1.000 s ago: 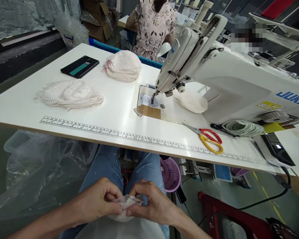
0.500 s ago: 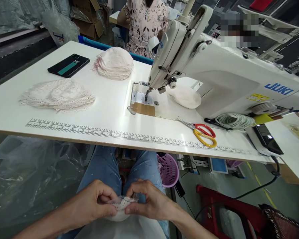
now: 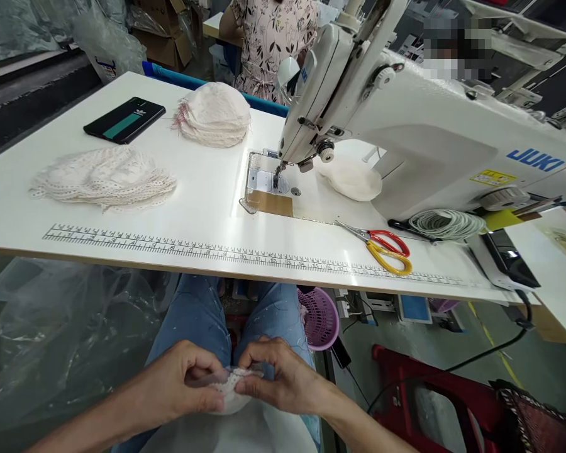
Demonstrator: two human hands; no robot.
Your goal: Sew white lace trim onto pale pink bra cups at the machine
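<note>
Low over my lap, my left hand (image 3: 195, 380) and my right hand (image 3: 276, 377) both pinch the edge of a white fabric piece with an eyelet-lace trim (image 3: 233, 387). Thumbs and fingertips of the two hands sit close together along the lace edge. Part of the piece is hidden behind the fingers. On the table lie a stack of white lace-edged fabric pieces (image 3: 106, 179) and a rounder stack of cream fabric pieces (image 3: 214, 116) with reddish threads at its left side. Another cream piece (image 3: 353, 179) rests under the sewing machine arm.
A white sewing machine (image 3: 405, 126) stands on the white table (image 3: 202, 217). Scissors with red and yellow handles (image 3: 387, 251), a coil of cord (image 3: 446, 225) and a black phone (image 3: 125, 119) lie there. Below are a purple basket (image 3: 321, 321) and a red stool (image 3: 405, 390). A person (image 3: 264, 44) sits beyond.
Both hands stay on the lace-edged piece, with only a slight shift of the fingers along its edge. The camera view has tilted a little.
</note>
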